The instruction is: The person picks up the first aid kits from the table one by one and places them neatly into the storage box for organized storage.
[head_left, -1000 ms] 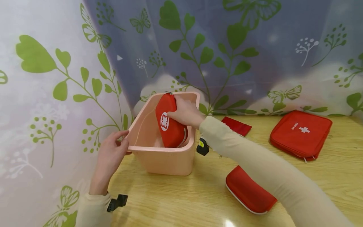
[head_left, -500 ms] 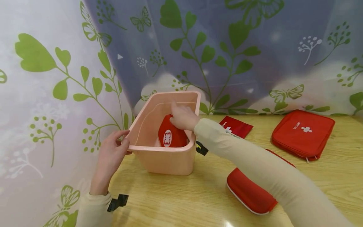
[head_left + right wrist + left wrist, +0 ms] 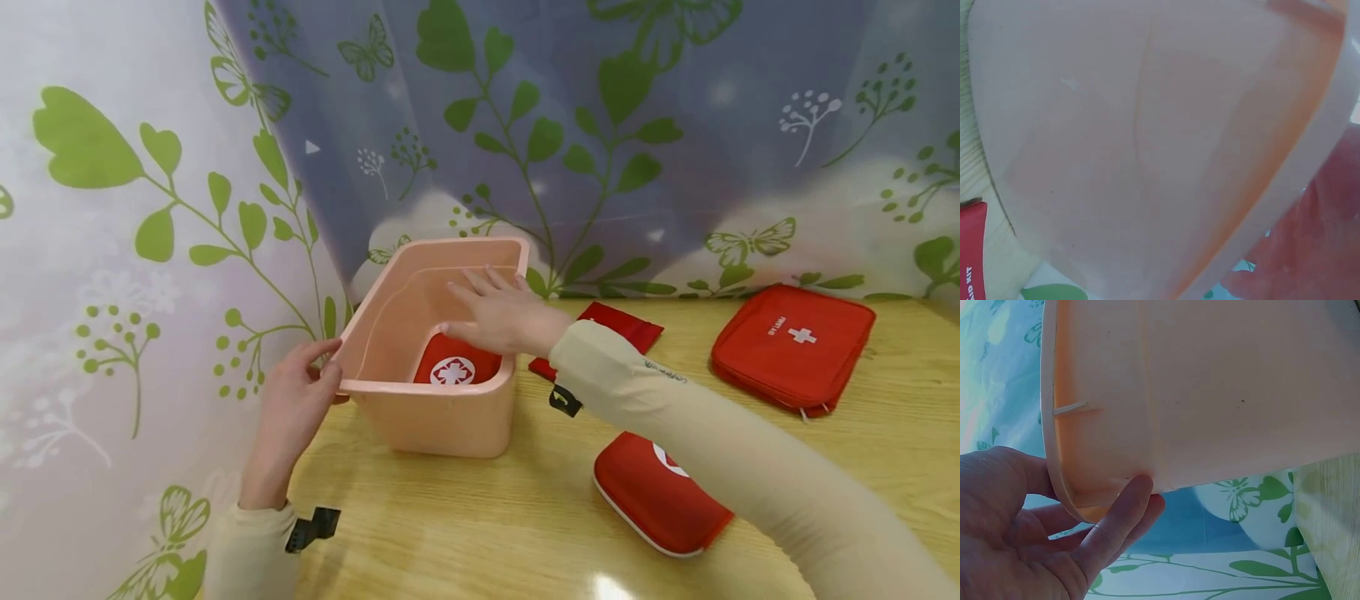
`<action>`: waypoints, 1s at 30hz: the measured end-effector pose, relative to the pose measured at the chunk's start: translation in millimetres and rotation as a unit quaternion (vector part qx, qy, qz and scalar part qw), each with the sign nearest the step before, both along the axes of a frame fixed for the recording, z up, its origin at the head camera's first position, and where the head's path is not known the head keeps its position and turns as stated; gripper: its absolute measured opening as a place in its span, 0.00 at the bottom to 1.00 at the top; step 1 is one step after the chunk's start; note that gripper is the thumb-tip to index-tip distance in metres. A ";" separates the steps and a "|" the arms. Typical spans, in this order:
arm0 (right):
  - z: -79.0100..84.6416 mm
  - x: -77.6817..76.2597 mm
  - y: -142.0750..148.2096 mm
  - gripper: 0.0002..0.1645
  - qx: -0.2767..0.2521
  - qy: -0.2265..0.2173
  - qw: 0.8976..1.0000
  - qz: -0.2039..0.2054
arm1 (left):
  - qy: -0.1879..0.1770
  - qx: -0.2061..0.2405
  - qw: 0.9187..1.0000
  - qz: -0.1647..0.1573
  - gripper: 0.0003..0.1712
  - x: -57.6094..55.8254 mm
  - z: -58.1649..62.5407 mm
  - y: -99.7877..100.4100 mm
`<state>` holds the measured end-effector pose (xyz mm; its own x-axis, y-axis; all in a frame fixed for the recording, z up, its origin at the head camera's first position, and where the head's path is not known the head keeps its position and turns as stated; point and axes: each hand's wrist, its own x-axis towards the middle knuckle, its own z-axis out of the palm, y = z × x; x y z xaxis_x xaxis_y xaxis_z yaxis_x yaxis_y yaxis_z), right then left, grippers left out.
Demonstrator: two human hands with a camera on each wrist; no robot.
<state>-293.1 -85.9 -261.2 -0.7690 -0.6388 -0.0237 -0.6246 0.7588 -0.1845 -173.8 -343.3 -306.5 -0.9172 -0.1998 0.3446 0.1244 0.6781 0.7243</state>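
In the head view, a pink plastic bin (image 3: 438,425) stands at the left of the table. My left hand (image 3: 288,412) pinches its near left rim corner; the left wrist view shows the left hand's fingers (image 3: 1125,512) curled around that rim. Down inside the bin lies a red pouch (image 3: 453,371) with a white emblem, its far part hidden behind my right hand (image 3: 506,317). That hand is over the bin's opening with spread fingers, holding nothing. The right wrist view is filled mostly by the bin's outer wall (image 3: 1104,137).
On the wooden table (image 3: 465,533), a red pouch (image 3: 652,500) with white piping lies partly under the right sleeve. Behind it are a flat red packet (image 3: 633,333) and a square red first aid bag (image 3: 795,350). A patterned curtain (image 3: 600,192) stands behind the bin.
My right hand has lowered the red pouch into the bin and let go of it, then risen slightly with fingers spread. My left hand has stayed on the rim.
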 end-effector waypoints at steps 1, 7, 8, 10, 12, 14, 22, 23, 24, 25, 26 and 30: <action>-0.6 1.0 2.4 0.45 -0.001 0.003 1.000 0.002 | -0.001 0.000 1.000 -0.001 0.22 0.4 -0.2 0.0; -3.4 4.8 17.4 0.46 -0.016 0.010 1.000 0.002 | -0.004 0.005 1.000 -0.001 0.22 1.3 -1.3 0.4; -3.4 5.2 20.1 0.46 -0.020 0.009 1.000 0.000 | -0.004 0.006 1.000 -0.001 0.22 0.9 -1.7 0.4; -3.3 5.6 25.7 0.45 -0.024 0.010 1.000 -0.004 | -0.002 0.006 1.000 -0.001 0.22 0.3 -2.1 0.5; -3.1 5.8 31.0 0.46 -0.027 0.012 1.000 -0.007 | 0.000 0.004 1.000 -0.001 0.22 -0.2 -2.5 0.4; -3.0 5.5 35.6 0.46 -0.031 0.017 0.999 -0.008 | 0.002 0.005 1.000 -0.001 0.22 -0.8 -3.1 0.4; -0.5 2.9 50.6 0.47 -0.035 0.024 0.999 -0.025 | 0.009 0.003 1.000 0.001 0.23 -0.2 -3.0 -0.3; -0.1 2.3 52.0 0.47 -0.034 0.026 0.999 -0.028 | 0.011 0.002 1.000 0.001 0.23 -0.2 -3.1 -0.6; 0.4 1.9 53.8 0.47 -0.035 0.026 0.999 -0.029 | 0.012 0.002 1.000 0.001 0.23 -0.5 -3.3 -0.7; 0.8 1.8 55.7 0.48 -0.034 0.025 0.999 -0.031 | 0.013 0.001 1.000 -0.001 0.23 -0.6 -3.3 -1.1; 1.3 1.8 58.1 0.48 -0.034 0.025 0.999 -0.033 | 0.012 0.001 1.000 -0.001 0.23 -0.7 -3.5 -1.2; 1.9 1.0 69.6 0.49 -0.031 0.023 0.999 -0.037 | 0.010 0.002 1.000 -0.003 0.23 0.4 -3.8 -1.3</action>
